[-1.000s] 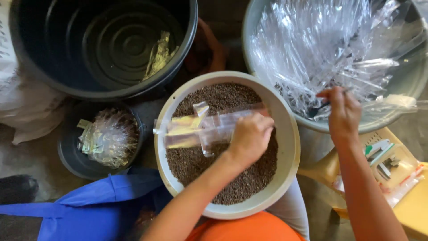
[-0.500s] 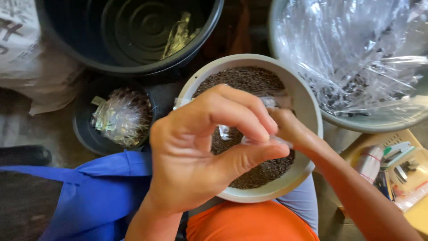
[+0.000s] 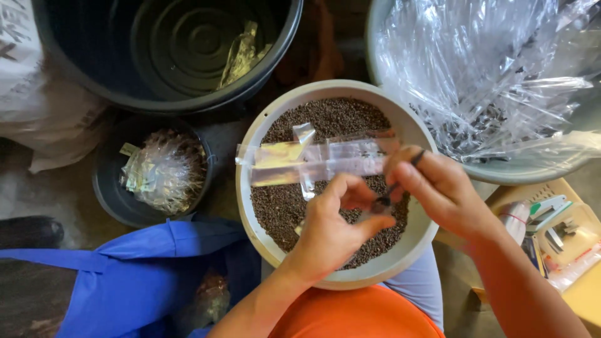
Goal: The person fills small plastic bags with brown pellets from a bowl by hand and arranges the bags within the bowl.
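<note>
Holding a clear plastic sleeve (image 3: pixel 319 159) over a pale round bowl (image 3: pixel 250 206), both hands meet just above the brown grains (image 3: pixel 325 119) that fill it. The left hand (image 3: pixel 332 228) comes up from the near rim of the bowl with its fingers curled in and the thumb pressed toward the forefinger, closed narrow on the right end of the sleeve. The right hand (image 3: pixel 438 188) reaches in from the bowl's right side, its fingers bent close together, touching the left hand's fingertips; a small dark thing is pinched between the two hands, and what it is cannot be told. The sleeve lies level across the middle of the bowl, stretching from the hands out to the bowl's left rim, with a short flap sticking up near its middle and a yellowish patch toward its left end.

Beyond the bowl's far rim stands a big dark tub (image 3: pixel 163 50) with a crumpled scrap of wrapper inside. Left of the bowl sits a small dark pot (image 3: pixel 106 188) holding bunched clear wrappers. Right of the bowl and behind it, a wide grey basin (image 3: pixel 375 37) is heaped with clear plastic sleeves (image 3: pixel 494 75). On the bowl's near left lies blue cloth (image 3: pixel 144 275); on its near right a yellow tray (image 3: pixel 582 294) holds small tools.
</note>
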